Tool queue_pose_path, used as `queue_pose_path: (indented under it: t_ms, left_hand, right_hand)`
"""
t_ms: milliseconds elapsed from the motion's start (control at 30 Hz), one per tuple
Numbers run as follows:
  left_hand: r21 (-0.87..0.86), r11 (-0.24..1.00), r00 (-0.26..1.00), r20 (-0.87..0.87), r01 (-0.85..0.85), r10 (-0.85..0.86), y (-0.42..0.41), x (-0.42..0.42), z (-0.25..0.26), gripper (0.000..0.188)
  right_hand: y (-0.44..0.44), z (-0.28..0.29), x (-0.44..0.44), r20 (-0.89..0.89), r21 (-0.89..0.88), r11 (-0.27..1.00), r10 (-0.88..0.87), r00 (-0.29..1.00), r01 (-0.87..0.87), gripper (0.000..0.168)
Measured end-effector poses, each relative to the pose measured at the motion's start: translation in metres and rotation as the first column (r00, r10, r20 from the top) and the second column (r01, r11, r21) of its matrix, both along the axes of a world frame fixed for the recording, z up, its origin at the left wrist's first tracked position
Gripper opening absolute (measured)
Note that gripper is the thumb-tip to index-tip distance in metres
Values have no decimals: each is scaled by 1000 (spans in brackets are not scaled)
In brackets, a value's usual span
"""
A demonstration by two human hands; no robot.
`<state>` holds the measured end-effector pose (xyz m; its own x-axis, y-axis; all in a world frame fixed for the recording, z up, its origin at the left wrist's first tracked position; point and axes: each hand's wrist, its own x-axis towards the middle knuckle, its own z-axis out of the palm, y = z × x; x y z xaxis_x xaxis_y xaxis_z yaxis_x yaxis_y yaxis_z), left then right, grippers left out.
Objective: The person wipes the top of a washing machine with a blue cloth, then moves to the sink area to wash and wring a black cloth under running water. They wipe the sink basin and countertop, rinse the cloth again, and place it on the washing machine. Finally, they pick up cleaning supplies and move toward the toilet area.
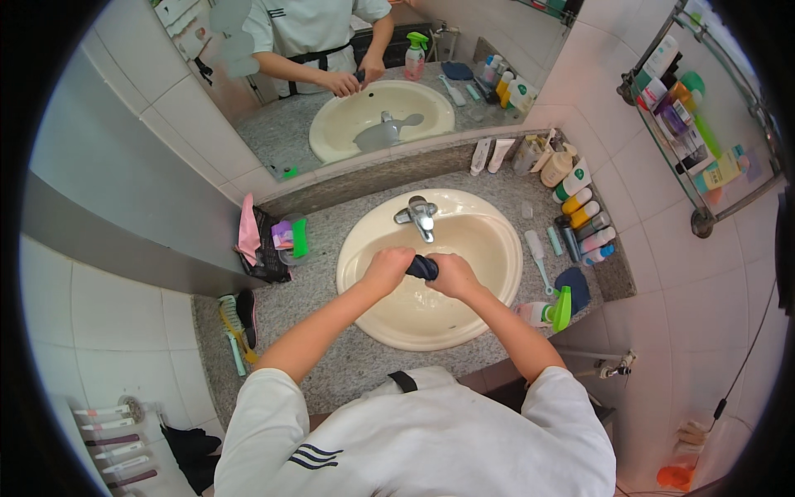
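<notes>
Over the cream washbasin [428, 310], a dark blue cloth [422, 267] is stretched as a tight twist between my two fists. My left hand [390, 268] grips its left end, and my right hand [452, 273] grips the right end. Only the short twisted middle shows; the rest is hidden inside my fingers. Just beyond my hands stands the chrome faucet [420, 217] on the basin's back rim. No running water can be seen. Both hands also appear in the mirror [372, 56] above the counter.
A spray bottle [553, 310] with a green head lies or leans at the basin's right, near a folded dark blue cloth [572, 289] and a white brush [538, 261]. Several bottles line the right wall. Hairbrushes [230, 310] and a black bag [264, 248] rest on the granite counter [323, 335] at left.
</notes>
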<state>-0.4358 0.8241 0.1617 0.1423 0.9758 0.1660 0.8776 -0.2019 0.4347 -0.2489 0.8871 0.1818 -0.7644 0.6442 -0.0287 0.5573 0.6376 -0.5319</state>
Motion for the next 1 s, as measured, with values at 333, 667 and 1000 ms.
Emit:
queue_pose_path:
  t_ms: [333,667,1000]
  left_hand:
    - [-549,835,819,473,-14,325,-15,21,-11,23]
    - [-667,682,720,627,299,297,-17,0,10,28]
    - [454,850,953,6,268,-303,-27,4,79,24]
  right_hand:
    - [16,-32,-4,-60,323,931,198,978,-169,28]
    - [2,-7,0,-52,378,915,172,984,-140,24]
    - [-30,13,30,-457,-791,-323,-252,853,-520,84]
